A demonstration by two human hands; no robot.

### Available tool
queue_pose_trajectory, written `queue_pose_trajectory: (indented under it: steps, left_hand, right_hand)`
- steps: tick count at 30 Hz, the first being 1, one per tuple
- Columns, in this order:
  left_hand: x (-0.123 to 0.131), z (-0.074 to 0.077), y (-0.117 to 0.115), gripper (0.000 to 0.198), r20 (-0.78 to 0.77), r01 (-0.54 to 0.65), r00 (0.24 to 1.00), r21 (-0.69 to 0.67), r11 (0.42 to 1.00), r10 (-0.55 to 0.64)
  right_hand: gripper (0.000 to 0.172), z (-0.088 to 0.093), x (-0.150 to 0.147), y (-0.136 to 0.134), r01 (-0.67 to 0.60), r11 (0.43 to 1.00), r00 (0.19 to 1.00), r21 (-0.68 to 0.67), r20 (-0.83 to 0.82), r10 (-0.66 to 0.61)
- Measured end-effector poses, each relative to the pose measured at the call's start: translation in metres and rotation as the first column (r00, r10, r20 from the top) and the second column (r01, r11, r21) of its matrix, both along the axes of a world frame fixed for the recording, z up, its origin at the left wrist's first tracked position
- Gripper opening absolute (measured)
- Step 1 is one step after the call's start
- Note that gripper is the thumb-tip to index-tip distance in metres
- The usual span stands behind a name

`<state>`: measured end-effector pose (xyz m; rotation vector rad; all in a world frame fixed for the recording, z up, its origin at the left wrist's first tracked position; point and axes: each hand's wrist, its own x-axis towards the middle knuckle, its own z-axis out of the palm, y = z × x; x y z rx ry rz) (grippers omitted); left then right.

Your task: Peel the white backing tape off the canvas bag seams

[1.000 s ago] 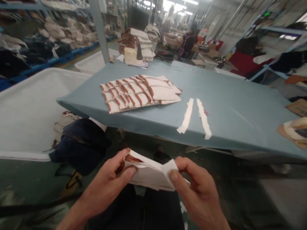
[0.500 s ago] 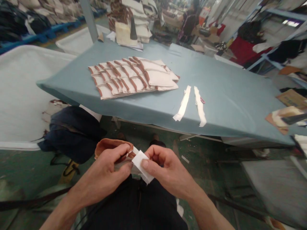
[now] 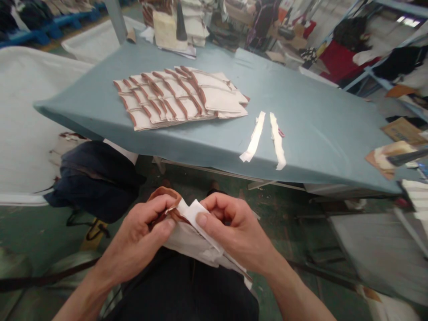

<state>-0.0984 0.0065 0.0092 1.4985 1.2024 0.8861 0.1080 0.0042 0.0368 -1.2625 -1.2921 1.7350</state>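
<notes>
Over my lap lies a cream fabric piece [image 3: 187,243] with a brown edge, its upper left part folded into a loop. My left hand [image 3: 143,232] pinches that brown edge between thumb and fingers. Beside it, my right hand [image 3: 230,227] grips a folded white strip [image 3: 197,211] between thumb and forefinger, held against the fabric's edge. Whether the strip is attached to the fabric, I cannot tell. On the table ahead rest overlapping rows of similar cream pieces [image 3: 180,98] with brown edges, and two whitish strips [image 3: 256,138] near the front edge.
A blue-green covered table [image 3: 321,129] spans the view ahead. A white bin [image 3: 36,102] stands left, with a dark blue bag [image 3: 96,178] below it. Stacked fabric [image 3: 195,22] sits at the back. A grey panel [image 3: 377,254] is at lower right.
More of the cream fabric shows below my hands, stretching toward the lower right. The white strip now lies along its edge. The table sits slightly higher and further left in view.
</notes>
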Motion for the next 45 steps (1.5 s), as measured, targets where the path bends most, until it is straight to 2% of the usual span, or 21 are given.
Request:
queue_pose_trajectory:
  steps: [4,6,9,11,14,19,20,21,22,24,25,26,27,29,31,34,39,41,43,45]
  left_hand:
    - [0.001,-0.004,-0.002,0.022,-0.057,-0.08,0.995,0.057,0.995,0.083]
    - [0.002,-0.006,-0.003,0.023,-0.072,-0.071,0.995,0.042,0.997,0.074]
    - [0.002,-0.008,-0.004,0.023,-0.066,-0.036,0.997,0.006,0.999,0.037]
    - [0.0,-0.009,-0.005,0.024,-0.058,-0.025,0.998,-0.017,1.0,0.024]
    - [-0.003,-0.016,-0.007,0.023,-0.066,-0.028,0.997,-0.043,0.999,0.026]
    - [-0.006,-0.029,-0.013,0.023,-0.09,-0.015,0.996,-0.04,0.999,0.011]
    - [-0.006,-0.031,-0.014,0.023,-0.096,-0.016,0.995,-0.032,0.999,0.013]
    - [-0.006,-0.032,-0.014,0.023,-0.104,-0.023,0.994,-0.017,1.0,0.021]
    - [-0.005,-0.033,-0.015,0.023,-0.115,-0.029,0.993,-0.001,1.0,0.029]
    - [-0.005,-0.034,-0.015,0.024,-0.148,-0.036,0.988,0.029,0.999,0.04]
    - [-0.005,-0.035,-0.015,0.023,-0.166,-0.035,0.985,0.041,0.999,0.042]
    - [-0.005,-0.035,-0.016,0.022,-0.181,-0.034,0.983,0.053,0.998,0.043]
    - [-0.005,-0.036,-0.015,0.021,-0.19,-0.03,0.981,0.065,0.997,0.042]
    - [-0.004,-0.037,-0.015,0.019,-0.191,-0.024,0.981,0.096,0.995,0.042]
    - [-0.003,-0.037,-0.015,0.018,-0.179,-0.022,0.983,0.128,0.992,0.044]
    - [-0.001,-0.034,-0.015,0.018,-0.167,-0.024,0.985,0.16,0.987,0.051]
    - [0.008,-0.023,-0.013,0.018,-0.152,-0.05,0.986,0.109,0.993,0.066]
    - [0.013,-0.016,-0.013,0.02,-0.148,-0.072,0.986,0.059,0.996,0.081]
    - [0.017,-0.009,-0.013,0.022,-0.128,-0.102,0.987,0.009,0.995,0.103]
    - [0.02,-0.005,-0.013,0.024,-0.086,-0.124,0.989,-0.04,0.991,0.121]
  right_hand:
    - [0.016,-0.002,0.002,-0.001,-0.006,0.954,0.98,0.301,0.191,-0.054]
    - [0.016,-0.004,0.003,-0.001,-0.02,0.952,0.983,0.305,0.178,-0.037]
    - [0.023,-0.005,0.004,0.001,-0.004,0.987,0.998,0.16,0.068,-0.007]
    - [0.023,-0.005,0.005,0.002,0.035,0.989,0.997,0.147,0.056,-0.044]
    - [0.017,-0.006,0.009,0.003,0.083,0.951,0.986,0.299,0.111,-0.121]
    - [0.016,-0.015,0.013,0.0,0.055,0.895,0.985,0.443,0.125,-0.122]
    - [0.014,-0.017,0.014,0.0,0.061,0.857,0.978,0.511,0.142,-0.155]
    - [0.014,-0.019,0.014,0.001,0.057,0.79,0.965,0.611,0.169,-0.2]
    - [0.016,-0.02,0.015,0.002,0.035,0.686,0.948,0.727,0.193,-0.252]
    - [0.021,-0.022,0.019,0.004,-0.082,0.435,0.911,0.897,0.245,-0.333]
    - [0.022,-0.022,0.021,0.005,-0.164,0.33,0.89,0.93,0.284,-0.357]
    - [0.025,-0.023,0.024,0.006,-0.248,0.255,0.868,0.935,0.331,-0.371]
    - [0.028,-0.024,0.026,0.006,-0.321,0.215,0.842,0.922,0.382,-0.381]
    - [0.033,-0.026,0.031,0.004,-0.421,0.197,0.795,0.886,0.464,-0.391]
    - [0.033,-0.029,0.035,0.001,-0.452,0.194,0.779,0.87,0.492,-0.389]
    - [0.029,-0.032,0.038,0.0,-0.455,0.188,0.776,0.871,0.491,-0.397]
    - [0.012,-0.029,0.035,0.009,-0.407,0.117,0.804,0.906,0.417,-0.424]
    - [0.01,-0.024,0.031,0.012,-0.363,0.162,0.796,0.918,0.396,-0.458]
    - [0.013,-0.018,0.026,0.014,-0.337,0.243,0.763,0.91,0.415,-0.495]
    - [0.013,-0.012,0.02,0.014,-0.341,0.282,0.739,0.897,0.441,-0.51]
